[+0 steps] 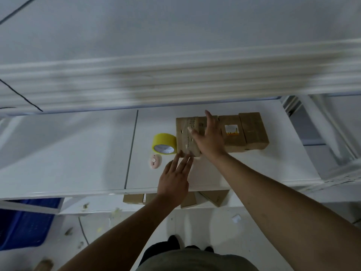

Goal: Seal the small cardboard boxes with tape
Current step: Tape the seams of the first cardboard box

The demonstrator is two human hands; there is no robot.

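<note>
Three small brown cardboard boxes stand side by side on the white shelf (78, 149). My right hand (208, 138) lies with spread, straight fingers on top of the left box (184, 137). My left hand (174, 178) reaches with straight fingers to that box's near lower edge and touches it. The middle box (233, 133) carries a white and orange label, and the right box (254, 131) leans against it. A roll of yellow tape (164, 143) lies just left of the left box. A small pink cutter (155, 161) sits in front of the roll.
More cardboard boxes (214, 197) sit on a lower level under the shelf's front edge. A blue crate (25, 225) stands at the lower left. An upper shelf board (175, 81) overhangs the work area. Scraps litter the floor (214, 227).
</note>
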